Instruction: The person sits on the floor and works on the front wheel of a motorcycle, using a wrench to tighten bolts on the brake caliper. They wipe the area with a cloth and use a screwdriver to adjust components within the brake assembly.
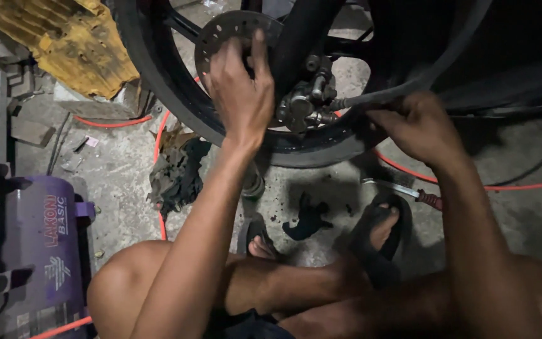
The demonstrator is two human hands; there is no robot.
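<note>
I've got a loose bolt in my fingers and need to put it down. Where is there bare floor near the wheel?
Bare concrete lies between the orange hose and the purple machine, and more at far right beyond the screwdriver. Under the tyre it is crowded: rag pile, dark cloth, sandalled feet.

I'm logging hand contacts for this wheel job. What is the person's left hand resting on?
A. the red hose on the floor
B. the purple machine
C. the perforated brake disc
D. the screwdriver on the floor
C: the left hand lies spread on the perforated brake disc of the wheel, beside the brake caliper, well above the floor; the right hand is at the tyre's edge.
</note>
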